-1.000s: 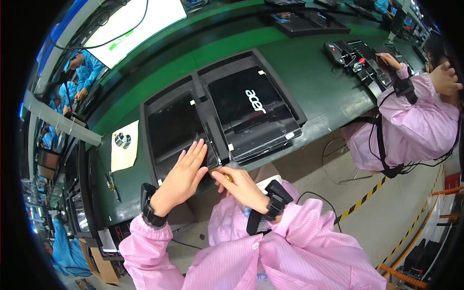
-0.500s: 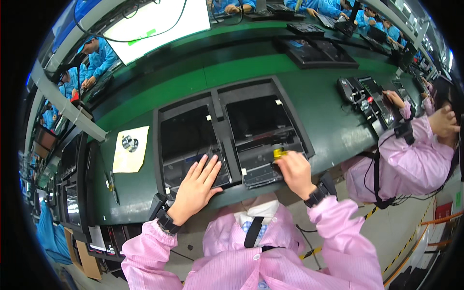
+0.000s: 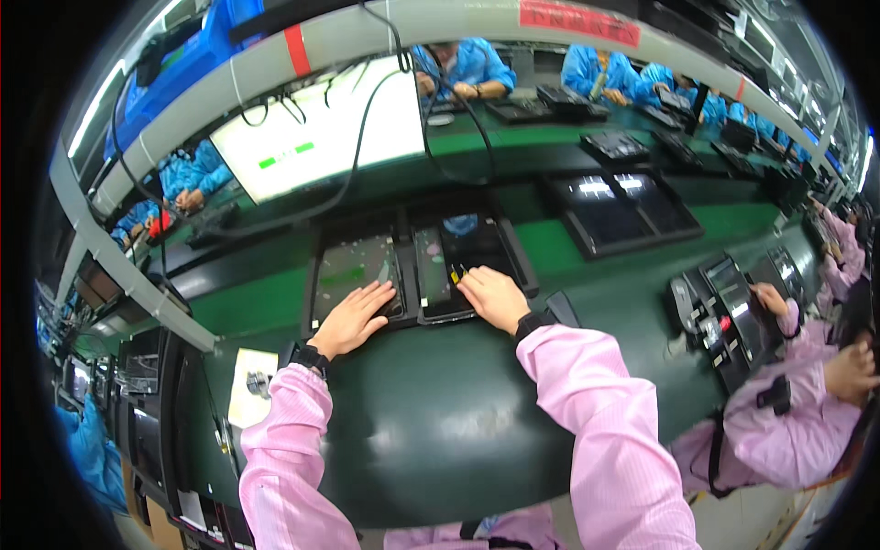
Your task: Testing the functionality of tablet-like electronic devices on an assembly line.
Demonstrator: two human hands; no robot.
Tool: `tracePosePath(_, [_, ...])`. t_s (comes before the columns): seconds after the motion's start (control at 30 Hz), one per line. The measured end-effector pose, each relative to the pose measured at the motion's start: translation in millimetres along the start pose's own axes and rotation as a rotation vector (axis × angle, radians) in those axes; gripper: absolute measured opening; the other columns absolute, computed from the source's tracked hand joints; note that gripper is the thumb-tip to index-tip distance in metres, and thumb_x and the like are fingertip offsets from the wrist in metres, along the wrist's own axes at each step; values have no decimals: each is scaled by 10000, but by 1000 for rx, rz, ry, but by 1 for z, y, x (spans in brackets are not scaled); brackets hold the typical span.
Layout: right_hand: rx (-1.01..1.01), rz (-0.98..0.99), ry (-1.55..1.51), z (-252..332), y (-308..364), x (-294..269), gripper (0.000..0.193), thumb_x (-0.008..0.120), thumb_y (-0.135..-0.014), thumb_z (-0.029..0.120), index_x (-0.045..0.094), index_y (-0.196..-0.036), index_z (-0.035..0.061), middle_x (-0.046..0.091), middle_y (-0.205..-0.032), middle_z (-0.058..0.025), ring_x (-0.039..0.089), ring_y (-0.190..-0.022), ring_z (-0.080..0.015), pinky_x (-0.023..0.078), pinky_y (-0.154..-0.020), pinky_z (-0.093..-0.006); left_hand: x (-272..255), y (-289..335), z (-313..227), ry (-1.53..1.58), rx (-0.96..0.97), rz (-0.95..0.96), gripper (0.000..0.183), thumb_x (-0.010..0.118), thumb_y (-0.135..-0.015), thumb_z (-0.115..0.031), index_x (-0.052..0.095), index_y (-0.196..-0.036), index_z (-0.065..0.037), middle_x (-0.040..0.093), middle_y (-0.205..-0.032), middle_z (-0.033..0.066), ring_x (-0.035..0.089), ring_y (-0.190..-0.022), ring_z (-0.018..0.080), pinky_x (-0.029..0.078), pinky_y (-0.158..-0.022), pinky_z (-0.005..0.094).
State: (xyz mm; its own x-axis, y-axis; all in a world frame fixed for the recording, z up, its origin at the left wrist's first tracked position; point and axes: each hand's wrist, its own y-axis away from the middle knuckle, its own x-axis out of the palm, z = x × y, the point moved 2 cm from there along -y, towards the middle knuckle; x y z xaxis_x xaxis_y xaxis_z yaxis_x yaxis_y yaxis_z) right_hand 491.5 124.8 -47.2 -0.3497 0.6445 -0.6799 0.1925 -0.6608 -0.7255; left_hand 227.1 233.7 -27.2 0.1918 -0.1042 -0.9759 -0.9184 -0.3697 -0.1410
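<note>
A black tray [image 3: 410, 316] with two compartments stands farther in on the green bench. In its left compartment lies a dark glossy screen panel [image 3: 353, 275] with reflections, and another screen panel [image 3: 477, 247] lies in the right one. My left hand [image 3: 356, 318] rests with fingers extended over the near right corner of the left panel. At the near edge of the right panel is my right hand [image 3: 493, 298], its fingers close together. By its fingertips shows a small yellow item [image 3: 456, 275], mostly covered; its kind is unclear.
A yellow sheet [image 3: 246, 403] with small metal parts lies at the left. Another black tray of panels [image 3: 623, 213] stands back right. A bright monitor [image 3: 321, 128] and hanging cables are behind my tray. A co-worker in a pink sleeve [image 3: 779, 449] handles devices at the right.
Both hands and the black tray have moved away from me, toward the back of the bench. My arms are stretched farther out, and the view has tilted up.
</note>
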Motion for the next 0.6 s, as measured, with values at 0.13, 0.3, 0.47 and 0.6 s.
tracePosePath(0.13, [109,-12,-67,-39,-40,44,109,584,-860,140,544,-819,47,531,-784,-87,551,-773,-265,483,-684,-371,4,-42,67,-12,-35,34,465,411,-977,-323,399,-1390,-109,371,-1463,103,320,-1360,300,266,-1107,454])
tracePosePath(0.3, [200,-104,-247,-47,-36,45,119,566,-892,131,566,-885,12,570,-830,-121,579,-791,-304,487,-702,-388,7,-90,88,-41,-134,-265,367,431,-965,-312,621,-1113,-35,591,-1173,150,519,-1123,320,393,-971,433])
tracePosePath(0.47, [453,-135,-536,-25,5,-14,95,517,-914,66,578,-912,-8,574,-849,-149,586,-779,-327,465,-687,-376,44,-147,38,-344,-501,-178,587,501,-882,-538,656,-970,22,664,-894,162,565,-944,317,432,-809,401])
tracePosePath(0.6, [573,-45,-666,21,70,-91,117,480,-935,66,559,-923,-20,572,-857,-143,587,-782,-308,464,-701,-357,63,-170,39,-335,-717,-138,841,509,-785,-706,594,-1040,90,663,-965,194,552,-1018,332,419,-852,423])
